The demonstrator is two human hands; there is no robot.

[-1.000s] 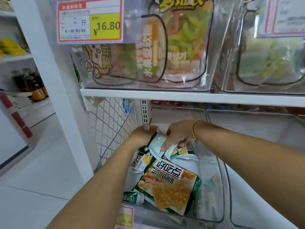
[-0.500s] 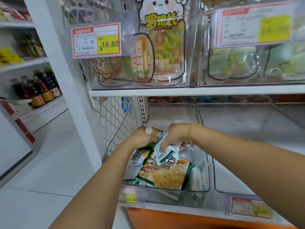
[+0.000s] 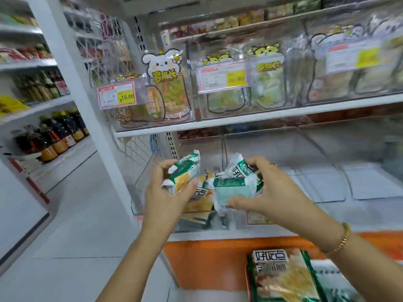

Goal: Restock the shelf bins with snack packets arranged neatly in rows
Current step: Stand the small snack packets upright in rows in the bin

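Lower shelf (image 3: 218, 236), left clear bin (image 3: 196, 144): loose packets (image 3: 201, 201) inside, flat and askew. Near, bottom right, outside bin: big cracker pack (image 3: 281, 277). In left grip (image 3: 165, 192): single packet (image 3: 185, 173), pinched by thumb and fingers, before bin front. In right grip (image 3: 272, 192): crumpled packets (image 3: 235, 186), fingers curled round. Best: smooth flat, match labels, stand on edge, fill far wall first.

A red-bordered price label (image 3: 116, 98) left of centre shows 16.80 on its yellow patch. The clear bear-topped snack bag (image 3: 165, 88) beside it reads 罗班长. The green snack packet (image 3: 281, 277) at lower right reads 好吃点.
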